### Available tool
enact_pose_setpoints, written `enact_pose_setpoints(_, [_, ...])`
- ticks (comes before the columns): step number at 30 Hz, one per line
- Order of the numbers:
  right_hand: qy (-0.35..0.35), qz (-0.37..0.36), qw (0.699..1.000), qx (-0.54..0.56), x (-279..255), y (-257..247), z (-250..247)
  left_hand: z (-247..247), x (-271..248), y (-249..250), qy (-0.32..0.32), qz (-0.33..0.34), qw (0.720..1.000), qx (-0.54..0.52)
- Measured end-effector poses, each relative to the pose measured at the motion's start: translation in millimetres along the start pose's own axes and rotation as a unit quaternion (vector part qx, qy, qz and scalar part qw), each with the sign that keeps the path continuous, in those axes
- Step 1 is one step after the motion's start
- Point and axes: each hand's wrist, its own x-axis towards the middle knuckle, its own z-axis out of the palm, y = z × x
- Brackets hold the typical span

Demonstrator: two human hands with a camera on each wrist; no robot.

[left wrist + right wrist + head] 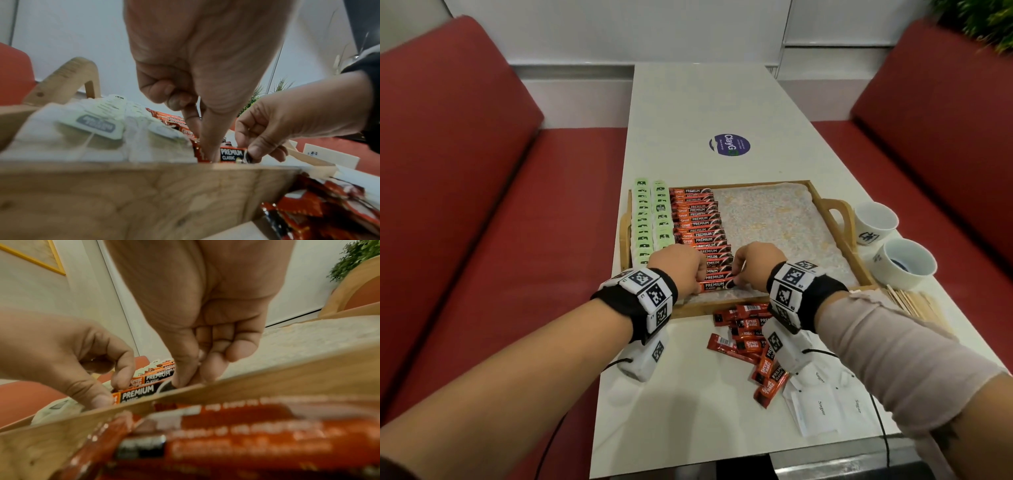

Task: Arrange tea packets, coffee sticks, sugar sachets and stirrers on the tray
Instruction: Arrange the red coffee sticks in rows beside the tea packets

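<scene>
A wooden tray (756, 184) holds two columns of green tea packets (650, 219) at its left and a column of red coffee sticks (698, 222) beside them. Both hands meet at the near end of that column. My left hand (700, 286) pinches the left end of the nearest coffee stick (714, 286), and my right hand (734, 279) pinches its right end. The stick (231, 154) lies flat on the tray liner just behind the front rim. The right wrist view shows the same stick (137, 391) between my left hand (111, 392) and right hand (180, 382).
Loose coffee sticks (750, 342) lie on the white table in front of the tray. White sugar sachets (822, 407) sit near right, wooden stirrers (914, 301) right of the tray. Two white cups (875, 221) (905, 262) stand at the right edge. Red benches flank the table.
</scene>
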Motion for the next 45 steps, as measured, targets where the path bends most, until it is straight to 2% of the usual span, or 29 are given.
enact_pose_setpoints(6, [0.025, -0.010, 0.999, 0.047, -6.1, 7.3, -14.8, -3.1, -8.0, 4.1, 0.030, 0.017, 0.998, -0.046])
enact_pose_setpoints(12, [0.050, -0.041, 0.996, 0.055, -35.5, 15.3, -25.3, -1.8, -25.5, 12.0, 0.061, 0.040, 0.992, -0.101])
enact_pose_setpoints(18, [0.026, -0.050, 0.998, 0.004, -74.8, 28.8, -22.1, 12.4, -43.6, 29.9, 0.047, 0.073, 0.990, -0.115])
enact_pose_setpoints(22, [-0.010, -0.043, 0.996, -0.077, -87.4, 32.3, -14.3, 24.3, -49.6, 41.6, 0.034, 0.081, 0.990, -0.107])
enact_pose_setpoints(27, [-0.037, -0.065, 0.980, -0.186, -96.4, 34.4, 1.4, 33.4, -53.2, 48.0, 0.019, 0.065, 0.993, -0.101])
enact_pose_setpoints(32, [-0.015, -0.092, 0.964, -0.247, -94.4, 38.9, 13.3, 39.9, -55.7, 51.3, 0.012, 0.033, 0.995, -0.096])
enact_pose_setpoints(45, [-0.001, -0.130, 0.972, -0.193, -80.5, 26.5, 27.0, 46.1, -66.6, 57.3, 0.003, -0.040, 0.996, -0.077])
